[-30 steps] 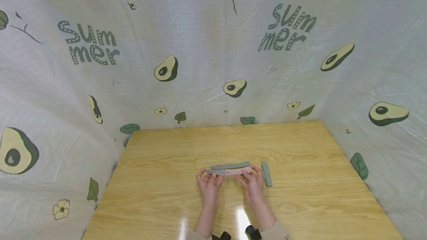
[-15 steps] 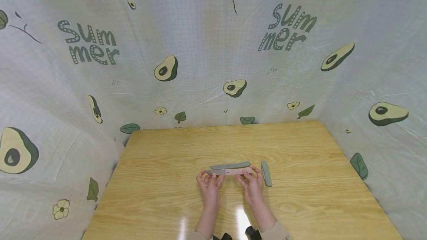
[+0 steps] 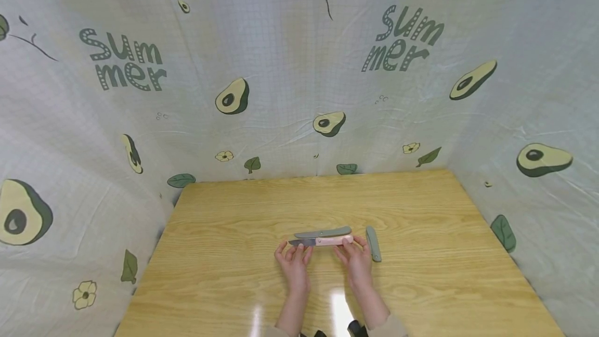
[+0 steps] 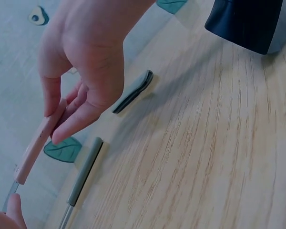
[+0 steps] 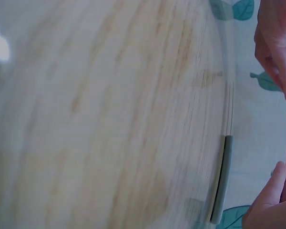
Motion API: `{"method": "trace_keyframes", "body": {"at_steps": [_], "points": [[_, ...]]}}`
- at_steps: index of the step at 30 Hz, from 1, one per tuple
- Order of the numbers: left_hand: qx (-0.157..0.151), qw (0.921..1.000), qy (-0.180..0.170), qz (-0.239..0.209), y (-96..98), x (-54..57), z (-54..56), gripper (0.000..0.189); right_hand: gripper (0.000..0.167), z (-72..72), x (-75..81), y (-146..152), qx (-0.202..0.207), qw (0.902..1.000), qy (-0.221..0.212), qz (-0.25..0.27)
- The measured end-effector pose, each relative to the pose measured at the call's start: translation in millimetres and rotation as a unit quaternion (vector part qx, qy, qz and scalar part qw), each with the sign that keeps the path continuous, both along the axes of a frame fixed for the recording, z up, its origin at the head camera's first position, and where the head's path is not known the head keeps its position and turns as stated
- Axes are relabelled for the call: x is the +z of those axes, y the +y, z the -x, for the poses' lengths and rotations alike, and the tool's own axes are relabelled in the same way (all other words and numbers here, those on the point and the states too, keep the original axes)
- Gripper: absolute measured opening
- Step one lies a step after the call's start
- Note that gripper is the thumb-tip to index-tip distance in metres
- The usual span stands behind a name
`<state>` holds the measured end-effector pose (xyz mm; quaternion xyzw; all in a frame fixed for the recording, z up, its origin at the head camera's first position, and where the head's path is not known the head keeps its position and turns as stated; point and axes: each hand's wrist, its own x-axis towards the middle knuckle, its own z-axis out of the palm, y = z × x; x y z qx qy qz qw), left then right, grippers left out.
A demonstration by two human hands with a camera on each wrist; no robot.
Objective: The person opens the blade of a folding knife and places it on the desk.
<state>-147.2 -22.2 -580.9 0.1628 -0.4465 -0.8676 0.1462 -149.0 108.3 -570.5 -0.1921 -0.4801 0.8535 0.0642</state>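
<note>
"Both of your hands are on the pink knife [image 3: 327, 241]. How do your fingers hold it?"

"Your right hand [image 3: 358, 264] grips the pale handle; your left hand [image 3: 295, 270] pinches the blade. The wrist views show you carrying it clear of the tabletop [image 3: 220, 269], stretched between your two sets of fingers."

"What has changed around you since a second ago?"

"Very little. Your pink knife has kept its place, but seen from your head its handle now looks paler and its blade darker. Your right fingers sit a touch nearer you, your left ones almost as they were. The unfolded green knife [image 3: 323, 232] and folded green knife [image 3: 373, 244] lie where they lay."

"And where do you have those two?"

"Just beyond your fingers, the unfolded one runs nearly alongside yours. Just right of your right fingers rests the folded one, lengthwise away from you."

"How much room do you have?"

"Bare wood spreads wide left of your left fingers to a slanting side edge, and again right of the folded green knife. Well beyond your fingers, the far edge meets the hanging cloth [image 3: 281, 61]; closer in, your nearest neighbour is the unfolded green knife."
</note>
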Motion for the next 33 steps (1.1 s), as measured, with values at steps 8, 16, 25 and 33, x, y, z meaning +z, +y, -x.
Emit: {"method": "trace_keyframes", "body": {"at_steps": [8, 16, 25, 33], "points": [[0.005, 0.9998, -0.009, 0.017, -0.6, 0.2, -9.0, 0.046, 0.049, -4.4, -5.6, 5.7, 0.029, 0.9947, -0.020, -0.097], [-0.026, 0.9978, -0.029, 0.053, -8.4, -5.7, -20.0, 0.054, 0.062, -14.2, 0.1, 14.7, 0.096, 0.9743, -0.017, -0.203], [-0.146, 0.9786, -0.112, 0.092, -32.6, -7.3, -31.1, 0.056, 0.061, -26.6, 0.7, 33.6, 0.177, 0.9535, -0.089, -0.227], [-0.219, 0.9618, -0.135, 0.095, -51.0, -5.4, -28.6, 0.062, 0.061, -27.7, 2.6, 41.1, 0.231, 0.9422, -0.112, -0.215]]}}
